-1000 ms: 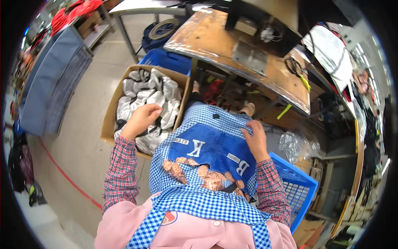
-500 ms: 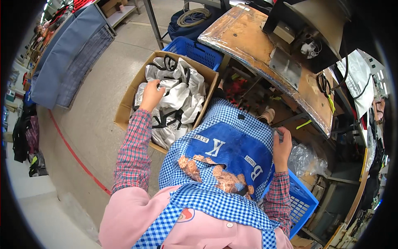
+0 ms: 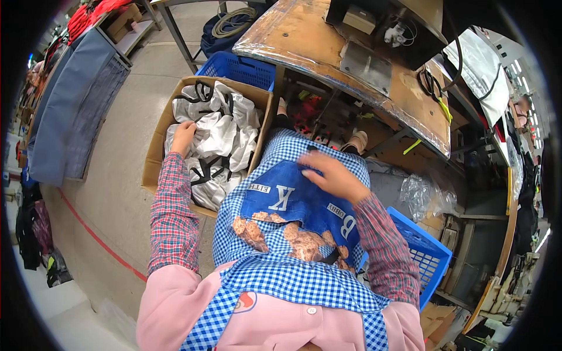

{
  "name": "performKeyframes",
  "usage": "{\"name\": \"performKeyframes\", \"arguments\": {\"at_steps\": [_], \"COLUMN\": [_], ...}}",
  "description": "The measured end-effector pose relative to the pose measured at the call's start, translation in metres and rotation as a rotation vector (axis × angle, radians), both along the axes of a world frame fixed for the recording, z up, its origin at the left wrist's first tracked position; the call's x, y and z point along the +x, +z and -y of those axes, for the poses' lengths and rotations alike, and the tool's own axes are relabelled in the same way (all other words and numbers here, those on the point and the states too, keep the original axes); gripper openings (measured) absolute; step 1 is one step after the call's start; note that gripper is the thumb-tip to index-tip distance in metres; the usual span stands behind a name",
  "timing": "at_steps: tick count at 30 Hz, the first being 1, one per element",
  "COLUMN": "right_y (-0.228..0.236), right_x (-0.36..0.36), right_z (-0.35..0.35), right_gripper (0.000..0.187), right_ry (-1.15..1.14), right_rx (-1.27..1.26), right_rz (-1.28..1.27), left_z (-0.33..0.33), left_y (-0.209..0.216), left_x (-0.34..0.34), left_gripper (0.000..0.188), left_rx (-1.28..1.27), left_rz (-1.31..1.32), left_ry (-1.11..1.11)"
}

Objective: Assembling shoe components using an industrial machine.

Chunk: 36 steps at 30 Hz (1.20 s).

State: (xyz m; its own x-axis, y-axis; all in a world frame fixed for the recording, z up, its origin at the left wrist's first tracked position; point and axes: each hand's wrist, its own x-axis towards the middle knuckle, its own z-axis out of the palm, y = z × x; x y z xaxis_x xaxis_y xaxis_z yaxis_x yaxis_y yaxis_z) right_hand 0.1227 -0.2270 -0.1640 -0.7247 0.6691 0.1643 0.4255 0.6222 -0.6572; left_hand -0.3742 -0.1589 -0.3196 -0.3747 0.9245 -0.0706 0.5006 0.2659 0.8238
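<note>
Showing a seated person reaching sideways into a box while the other hand rests on the lap.

Table: worn wooden top ahead of the person, carrying a dark machine base and cables; it lies well apart from both hands.

Cardboard box: open-topped, standing on the floor at the person's left, just beside the knee; its long axis runs away from the body toward the blue crate behind it.

White bags: crumpled white pieces with black straps, filling the cardboard box in a loose heap; no single piece lies flat.

Apron: blue checked cloth with a plain blue panel, spread over the lap between the two arms.

Blue basket: at the person's right, near the right elbow, contents not visible.

Left hand: extended into the cardboard box, palm down on the white bags at the heap's left edge; the fingers curl into the fabric, but whether the grip has closed on a piece cannot be told.

Right hand: lying on the apron, fingers loosely spread, gripping nothing.

Governing relation: the white bags lie to the left and forward of the body, touching the left hand and well apart from the right hand, so the left hand is the nearer.
</note>
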Motion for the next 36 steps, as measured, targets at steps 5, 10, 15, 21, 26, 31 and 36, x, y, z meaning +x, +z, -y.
{"name": "performKeyframes", "arguments": {"at_steps": [5,10,15,21,26,31,36], "right_y": [-0.005,0.055,0.11,0.106,0.098,0.1,0.106], "right_x": [-0.018,-0.013,-0.047,-0.038,-0.019,-0.003,0.011], "right_z": [-0.046,-0.019,-0.011,-0.006,0.005,0.014,0.017], "right_gripper": [0.041,0.051,0.058,0.033,0.014,0.017,0.028], "right_ry": [-0.546,-0.404,-0.15,-0.108,-0.254,-0.252,-0.021], "right_rx": [0.293,-0.031,0.004,-0.193,-0.45,-0.626,-0.223], "right_rz": [0.089,-0.174,-0.304,-0.363,-0.399,-0.594,-0.415], "left_z": [0.038,0.044,0.066,0.071,0.073,0.06,0.051], "left_y": [0.048,0.184,0.271,0.285,0.285,0.285,0.296], "left_x": [0.012,0.108,0.184,0.236,0.256,0.263,0.261], "left_gripper": [0.028,0.035,0.038,0.043,0.038,0.048,0.057], "left_rx": [0.107,0.17,0.008,0.057,-0.046,-0.211,-0.341], "left_rz": [0.005,-0.043,0.482,0.177,-0.027,0.519,0.603], "left_ry": [-0.03,-0.183,-0.684,-0.764,-0.939,-1.034,-1.102]}}
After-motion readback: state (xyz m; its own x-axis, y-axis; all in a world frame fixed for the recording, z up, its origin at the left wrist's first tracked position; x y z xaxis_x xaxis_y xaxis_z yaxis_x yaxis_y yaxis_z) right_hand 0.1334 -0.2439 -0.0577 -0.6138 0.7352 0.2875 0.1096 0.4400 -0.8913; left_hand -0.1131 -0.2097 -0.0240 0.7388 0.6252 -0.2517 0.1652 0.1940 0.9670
